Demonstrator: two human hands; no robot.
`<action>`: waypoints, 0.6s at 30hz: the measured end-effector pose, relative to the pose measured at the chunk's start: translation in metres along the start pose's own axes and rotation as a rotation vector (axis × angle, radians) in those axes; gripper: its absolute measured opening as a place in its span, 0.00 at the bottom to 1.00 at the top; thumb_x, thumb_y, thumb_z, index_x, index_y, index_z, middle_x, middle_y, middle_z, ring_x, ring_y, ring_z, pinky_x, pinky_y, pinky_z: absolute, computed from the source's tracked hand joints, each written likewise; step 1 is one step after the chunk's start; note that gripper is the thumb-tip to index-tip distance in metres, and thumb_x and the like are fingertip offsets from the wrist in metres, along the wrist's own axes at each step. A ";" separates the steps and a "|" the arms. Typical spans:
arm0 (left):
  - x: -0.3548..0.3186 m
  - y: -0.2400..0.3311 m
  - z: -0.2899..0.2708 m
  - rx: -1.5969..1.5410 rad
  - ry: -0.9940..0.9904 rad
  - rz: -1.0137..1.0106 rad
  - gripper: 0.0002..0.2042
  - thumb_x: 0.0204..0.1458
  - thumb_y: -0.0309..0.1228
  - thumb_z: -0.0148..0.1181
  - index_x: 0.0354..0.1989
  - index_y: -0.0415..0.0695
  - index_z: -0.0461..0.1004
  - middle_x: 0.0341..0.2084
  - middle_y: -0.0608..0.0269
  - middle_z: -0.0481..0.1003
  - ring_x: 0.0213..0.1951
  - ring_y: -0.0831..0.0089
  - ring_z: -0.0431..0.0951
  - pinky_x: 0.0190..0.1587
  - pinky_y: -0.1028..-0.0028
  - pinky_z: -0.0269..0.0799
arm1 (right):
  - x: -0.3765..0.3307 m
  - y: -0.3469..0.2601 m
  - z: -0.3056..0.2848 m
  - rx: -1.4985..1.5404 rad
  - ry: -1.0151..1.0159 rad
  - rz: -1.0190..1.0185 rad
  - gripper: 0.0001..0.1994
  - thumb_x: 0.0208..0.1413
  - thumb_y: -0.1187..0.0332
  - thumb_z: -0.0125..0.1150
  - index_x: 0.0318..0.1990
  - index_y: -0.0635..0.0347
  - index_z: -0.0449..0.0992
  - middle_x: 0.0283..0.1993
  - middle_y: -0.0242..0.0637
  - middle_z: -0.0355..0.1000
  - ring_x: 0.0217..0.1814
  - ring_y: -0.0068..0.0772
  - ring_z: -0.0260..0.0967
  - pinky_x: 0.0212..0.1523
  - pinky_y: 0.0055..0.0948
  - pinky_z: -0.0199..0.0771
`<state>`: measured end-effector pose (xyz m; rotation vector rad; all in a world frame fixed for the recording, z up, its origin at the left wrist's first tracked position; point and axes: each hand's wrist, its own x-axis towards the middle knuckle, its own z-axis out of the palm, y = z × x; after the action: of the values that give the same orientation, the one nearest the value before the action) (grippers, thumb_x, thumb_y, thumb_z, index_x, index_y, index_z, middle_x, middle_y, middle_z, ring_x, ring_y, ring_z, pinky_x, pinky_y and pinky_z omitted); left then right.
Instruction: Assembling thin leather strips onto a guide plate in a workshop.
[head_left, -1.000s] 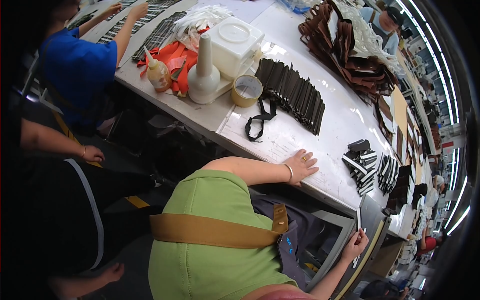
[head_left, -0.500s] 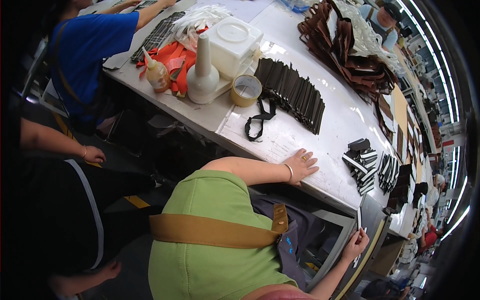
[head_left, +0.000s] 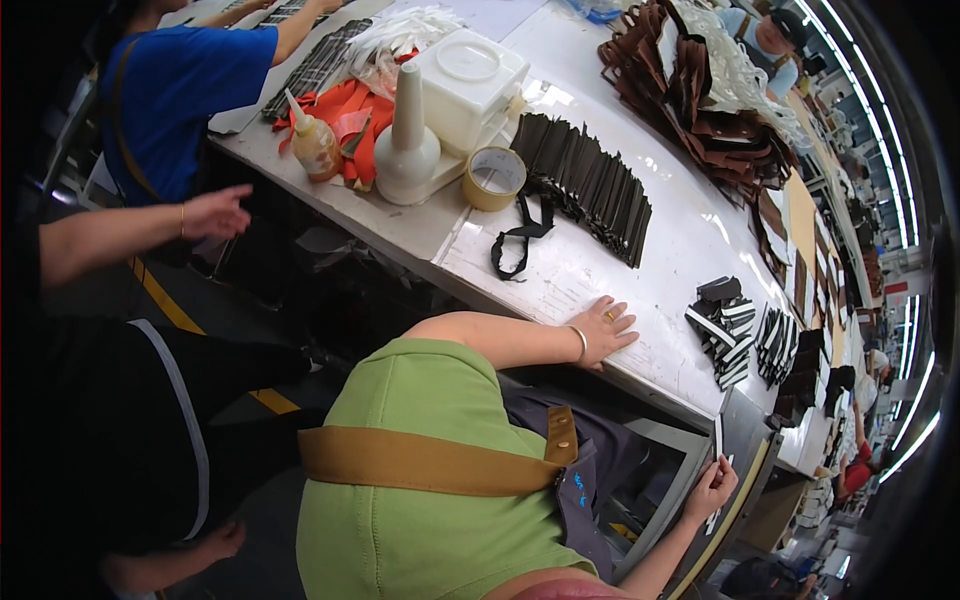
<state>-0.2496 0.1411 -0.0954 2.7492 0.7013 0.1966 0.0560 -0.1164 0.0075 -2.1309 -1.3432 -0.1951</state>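
Observation:
My left hand [head_left: 605, 335] lies flat near the table's front edge, fingers spread, palm down, with nothing in it. My right hand [head_left: 712, 487], lower right, pinches a narrow black-and-white strip [head_left: 718, 438] by its near end. That strip lies over a dark ledge [head_left: 745, 430] beside the table. Beyond the ledge sit a jumbled pile of black-and-white strips [head_left: 722, 335] and a neater row of similar strips [head_left: 776, 345]. A black fabric loop [head_left: 512, 252] and a fanned stack of dark brown strips [head_left: 585, 185] lie farther off, past my left hand.
A tape roll [head_left: 493, 180], a white cone-necked container [head_left: 406, 150], a white box [head_left: 468, 85] and a glue bottle [head_left: 316, 150] stand at the far left. Brown pieces [head_left: 690, 110] are heaped at the back. One person in black [head_left: 110, 420] is close behind; another wears blue [head_left: 190, 100].
The forearm and hand of the person in black have risen, and the hand now reaches farther right with its fingers extended. My two hands stay where they were.

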 end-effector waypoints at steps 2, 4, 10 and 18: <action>0.000 0.000 -0.001 0.000 -0.001 0.001 0.43 0.43 0.51 0.67 0.67 0.51 0.55 0.67 0.52 0.54 0.69 0.52 0.48 0.68 0.51 0.38 | 0.000 0.001 0.001 0.013 0.005 -0.006 0.10 0.60 0.73 0.56 0.47 0.65 0.75 0.41 0.34 0.65 0.28 0.18 0.61 0.29 0.20 0.64; 0.000 0.000 -0.002 -0.003 -0.007 -0.001 0.43 0.43 0.51 0.67 0.67 0.50 0.54 0.67 0.52 0.54 0.69 0.52 0.48 0.68 0.51 0.38 | 0.001 0.001 0.001 0.015 0.002 -0.003 0.10 0.60 0.73 0.56 0.47 0.65 0.75 0.41 0.34 0.65 0.28 0.18 0.61 0.29 0.20 0.64; 0.000 -0.001 -0.003 -0.006 -0.006 0.003 0.43 0.43 0.51 0.67 0.67 0.50 0.54 0.67 0.51 0.54 0.69 0.51 0.48 0.68 0.50 0.38 | 0.001 0.000 0.001 0.014 -0.007 0.015 0.10 0.60 0.73 0.56 0.47 0.65 0.75 0.41 0.34 0.66 0.28 0.18 0.61 0.29 0.20 0.64; 0.001 -0.001 -0.004 -0.027 -0.004 0.007 0.43 0.42 0.50 0.68 0.67 0.50 0.55 0.67 0.51 0.54 0.69 0.51 0.48 0.68 0.50 0.38 | 0.001 0.000 0.001 0.020 0.007 0.004 0.10 0.60 0.73 0.56 0.47 0.65 0.75 0.40 0.34 0.66 0.27 0.18 0.60 0.29 0.20 0.63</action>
<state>-0.2503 0.1430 -0.0922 2.7264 0.6829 0.2004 0.0559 -0.1150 0.0073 -2.1144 -1.3311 -0.1863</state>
